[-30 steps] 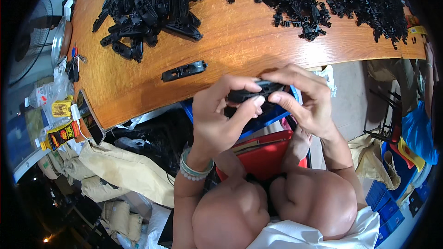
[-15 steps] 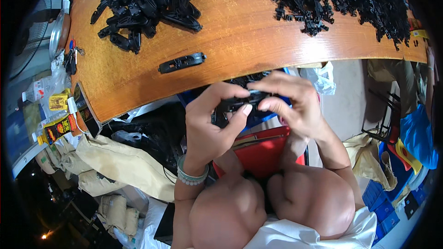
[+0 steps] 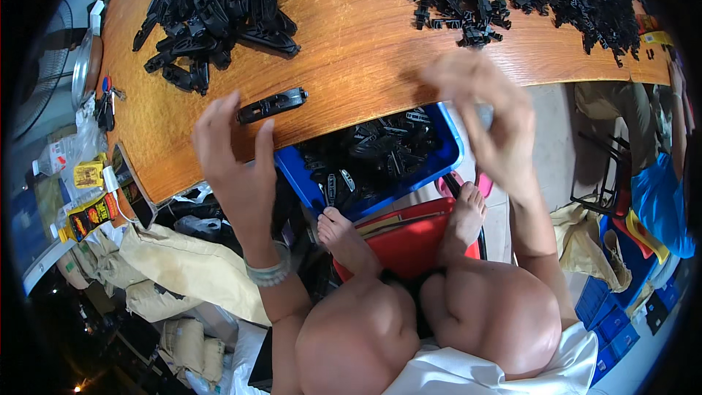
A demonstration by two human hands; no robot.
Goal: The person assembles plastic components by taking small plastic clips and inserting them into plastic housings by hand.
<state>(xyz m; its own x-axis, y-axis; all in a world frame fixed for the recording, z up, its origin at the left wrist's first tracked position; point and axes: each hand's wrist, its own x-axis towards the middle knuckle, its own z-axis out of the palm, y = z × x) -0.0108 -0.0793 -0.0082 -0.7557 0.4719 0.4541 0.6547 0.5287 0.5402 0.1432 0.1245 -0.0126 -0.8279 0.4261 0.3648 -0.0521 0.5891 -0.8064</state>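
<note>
My left hand (image 3: 238,157) reaches over the table's near edge, its thumb and fingers apart with nothing between them. Just beyond its fingertips a single long black plastic part (image 3: 272,106) lies on the wooden tabletop (image 3: 351,77). My right hand (image 3: 490,121), blurred by motion, is over the table edge further right, thumb apart from the fingers and no thing visible in it. It is nearest to a pile of small black plastic clips (image 3: 457,4). Between and below my hands a blue bin (image 3: 457,148) holds many black parts (image 3: 380,150).
A heap of larger black parts (image 3: 219,11) covers the far left of the table; another pile of small clips (image 3: 585,11) lies far right. A red stool (image 3: 417,238) stands between my legs. Scissors (image 3: 107,102) lie at the left edge, sacks (image 3: 190,263) below. Another person's leg (image 3: 636,113) shows at right.
My hands have parted, left hand to the left and right hand up and to the right. The black part they held together is no longer in them, and the bin beneath is uncovered.
</note>
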